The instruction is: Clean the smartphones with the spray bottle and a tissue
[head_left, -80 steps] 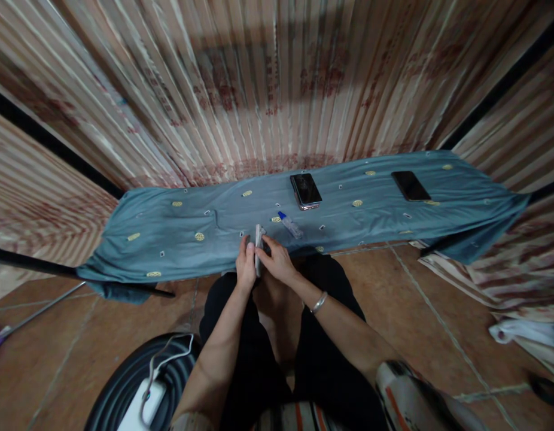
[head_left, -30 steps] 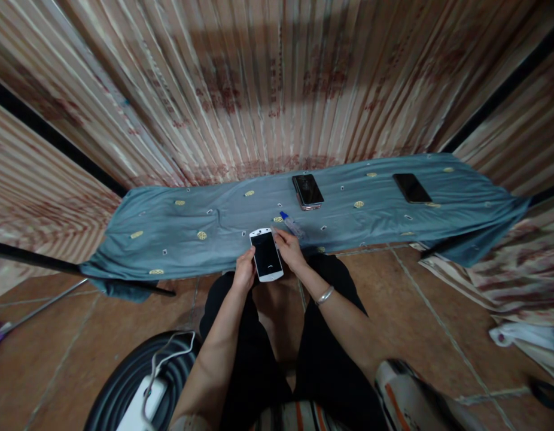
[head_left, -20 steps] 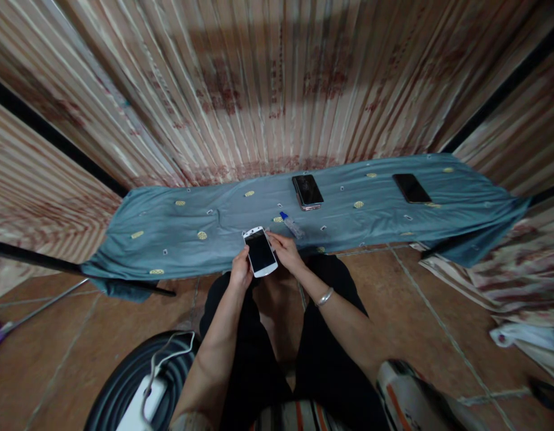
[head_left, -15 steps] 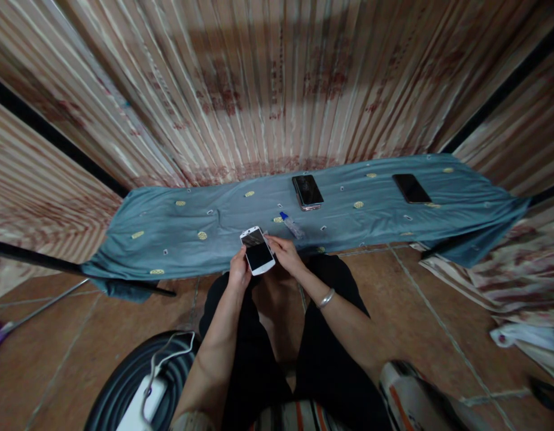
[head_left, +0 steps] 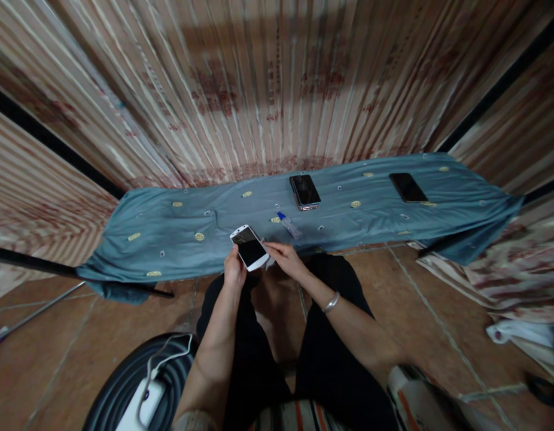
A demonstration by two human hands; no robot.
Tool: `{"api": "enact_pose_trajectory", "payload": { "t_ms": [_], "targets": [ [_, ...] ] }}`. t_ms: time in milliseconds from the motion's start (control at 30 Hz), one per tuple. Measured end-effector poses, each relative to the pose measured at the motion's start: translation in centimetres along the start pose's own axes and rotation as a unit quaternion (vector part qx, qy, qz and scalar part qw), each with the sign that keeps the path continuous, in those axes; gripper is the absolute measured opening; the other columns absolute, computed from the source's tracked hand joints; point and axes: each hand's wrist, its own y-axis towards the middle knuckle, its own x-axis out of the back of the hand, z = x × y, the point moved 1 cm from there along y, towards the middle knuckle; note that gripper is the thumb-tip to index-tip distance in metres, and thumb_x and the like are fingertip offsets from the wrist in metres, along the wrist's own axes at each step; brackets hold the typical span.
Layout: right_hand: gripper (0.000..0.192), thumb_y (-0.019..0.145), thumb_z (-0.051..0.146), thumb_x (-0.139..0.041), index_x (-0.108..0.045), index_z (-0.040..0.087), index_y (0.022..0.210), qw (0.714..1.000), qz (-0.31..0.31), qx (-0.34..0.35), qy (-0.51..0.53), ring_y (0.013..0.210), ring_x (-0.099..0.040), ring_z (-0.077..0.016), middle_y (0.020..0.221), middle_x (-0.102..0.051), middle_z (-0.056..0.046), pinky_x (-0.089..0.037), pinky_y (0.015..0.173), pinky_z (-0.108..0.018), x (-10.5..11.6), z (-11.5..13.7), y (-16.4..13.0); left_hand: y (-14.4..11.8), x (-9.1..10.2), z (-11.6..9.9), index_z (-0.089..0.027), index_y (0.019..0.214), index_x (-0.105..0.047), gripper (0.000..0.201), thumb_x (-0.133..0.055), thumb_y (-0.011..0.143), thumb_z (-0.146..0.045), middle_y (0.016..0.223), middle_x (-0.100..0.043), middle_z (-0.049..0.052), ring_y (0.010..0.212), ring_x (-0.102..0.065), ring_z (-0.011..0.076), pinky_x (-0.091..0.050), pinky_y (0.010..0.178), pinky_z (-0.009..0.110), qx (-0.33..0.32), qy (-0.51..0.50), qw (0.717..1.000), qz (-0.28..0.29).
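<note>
A white phone (head_left: 249, 247) with a dark screen faces up, tilted to the left, above the near edge of the blue cloth (head_left: 169, 233). My left hand (head_left: 234, 273) grips its lower left corner. My right hand (head_left: 283, 259) sits at the phone's right side, fingertips pinched on a small whitish piece that touches the phone's edge. A silver bracelet is on my right wrist. A small clear bottle (head_left: 289, 225) with a blue cap lies on the cloth just beyond my right hand.
Two more dark-screened phones lie on the cloth, one in the middle (head_left: 304, 191) and one at the right (head_left: 407, 187). A striped curtain hangs behind. A black round thing with a white charger (head_left: 145, 404) stands at the lower left on the tiled floor.
The phone was held on edge between both hands, then turned screen up. Since then it has swung and shifted left in my left hand, and my right hand moved off to its right side.
</note>
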Motion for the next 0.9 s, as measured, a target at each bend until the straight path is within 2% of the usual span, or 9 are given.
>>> {"api": "enact_pose_trajectory", "payload": {
  "t_ms": [200,333,567,667,800,900],
  "targets": [
    [0.029,0.078,0.030,-0.068,-0.077,0.023,0.105,0.998,0.001,-0.021,0.057,0.091,-0.073,-0.0211,0.100,-0.078,-0.002,-0.057,0.087,-0.035,-0.5,-0.7,0.1,0.4,0.2,-0.1,-0.011,0.086,-0.066,0.020,-0.050,0.095,-0.018,0.066,-0.069,0.004,0.064,-0.069,0.0153,-0.059,0.072,0.028,-0.021,0.003,1.000,-0.001],
    [0.028,0.074,0.021,-0.068,-0.076,0.023,0.101,0.997,-0.030,-0.052,0.044,0.088,-0.073,-0.0206,0.093,-0.078,0.000,-0.058,0.082,-0.034,-0.4,-1.3,0.3,0.2,0.2,0.0,-0.011,0.085,-0.066,0.019,-0.052,0.094,-0.019,0.066,-0.068,0.003,0.056,-0.064,0.0117,-0.056,0.065,0.023,-0.022,0.012,0.999,0.020],
    [0.030,0.075,0.026,-0.065,-0.077,0.020,0.102,0.992,-0.085,-0.083,0.052,0.080,-0.071,-0.0183,0.087,-0.077,0.000,-0.057,0.079,-0.032,0.4,-1.4,1.4,0.3,0.3,-0.5,-0.014,0.089,-0.065,0.017,-0.052,0.094,-0.025,0.075,-0.069,0.006,0.068,-0.067,0.0136,-0.055,0.074,0.026,0.010,-0.017,0.997,0.074],
    [0.031,0.075,0.032,-0.068,-0.078,0.020,0.101,0.988,-0.105,-0.093,0.059,0.079,-0.071,-0.0204,0.088,-0.078,-0.002,-0.058,0.079,-0.034,1.1,-1.2,2.0,0.4,0.5,-0.8,-0.014,0.090,-0.066,0.031,-0.047,0.096,-0.038,0.075,-0.068,0.008,0.068,-0.067,0.0146,-0.054,0.073,0.026,0.029,-0.018,0.996,0.086],
    [0.028,0.078,0.036,-0.068,-0.079,0.023,0.101,0.990,-0.112,-0.069,0.057,0.093,-0.071,-0.0248,0.100,-0.078,-0.006,-0.057,0.088,-0.039,1.9,-0.9,2.6,0.3,0.8,-0.8,-0.011,0.098,-0.066,0.055,-0.034,0.097,-0.055,0.076,-0.068,0.012,0.068,-0.067,0.0178,-0.055,0.070,0.029,0.050,-0.022,0.995,0.078],
    [0.027,0.079,0.037,-0.068,-0.079,0.024,0.101,0.990,-0.112,-0.062,0.052,0.099,-0.070,-0.0255,0.103,-0.077,-0.005,-0.055,0.093,-0.040,2.3,-1.0,3.0,0.2,0.9,-0.8,-0.010,0.110,-0.065,0.058,-0.035,0.096,-0.057,0.077,-0.069,0.012,0.067,-0.068,0.0195,-0.056,0.072,0.032,0.051,-0.021,0.995,0.079]
  ]
}}
